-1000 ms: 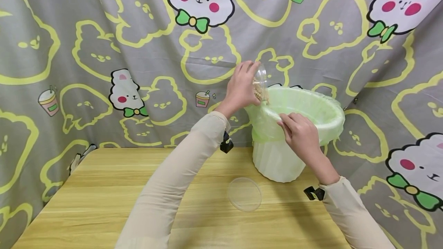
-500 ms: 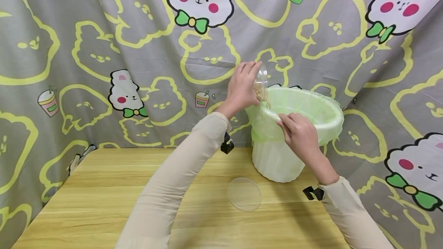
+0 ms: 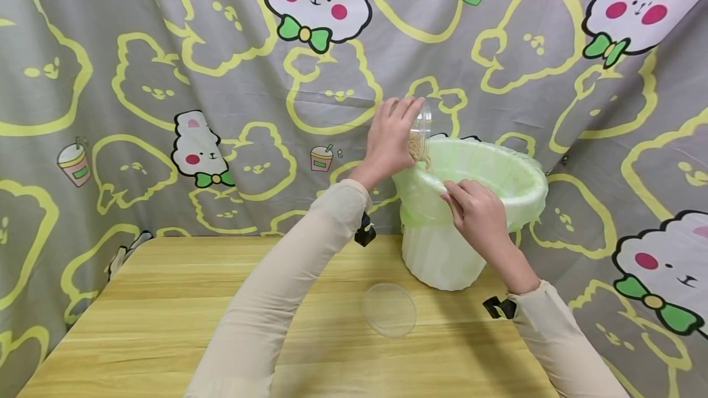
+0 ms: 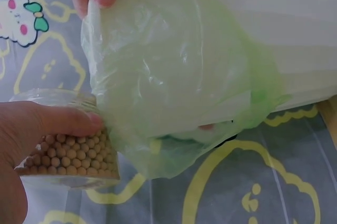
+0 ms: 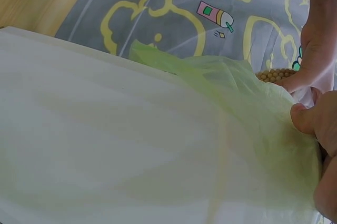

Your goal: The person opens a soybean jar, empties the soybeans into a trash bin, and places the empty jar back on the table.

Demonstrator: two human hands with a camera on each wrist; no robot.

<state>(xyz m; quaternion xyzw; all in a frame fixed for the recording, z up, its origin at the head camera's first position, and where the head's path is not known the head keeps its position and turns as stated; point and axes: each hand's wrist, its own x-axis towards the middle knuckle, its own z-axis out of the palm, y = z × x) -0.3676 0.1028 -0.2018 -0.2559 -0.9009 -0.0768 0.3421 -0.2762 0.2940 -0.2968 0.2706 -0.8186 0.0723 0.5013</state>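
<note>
Tipped a little further than a second ago, the clear cup [image 3: 420, 134] of beans [image 4: 71, 153] in the left hand [image 3: 389, 140] overhangs the bin [image 3: 442, 250]; the right hand [image 3: 478, 214] pinches the green liner [image 3: 498, 171]. A slipping liner could spill beans onto the surface [image 3: 166, 312].

Clear plastic container [image 3: 418, 134]: we hold it in our left hand [image 3: 389, 140], tipped on its side over the rim of the bin, part full of small tan beans [image 4: 68, 153]. White ribbed bin [image 3: 442, 250]: upright at the table's far right corner, lined with a pale green bag [image 3: 498, 167] folded over its rim, which our right hand [image 3: 478, 217] pinches.
</note>
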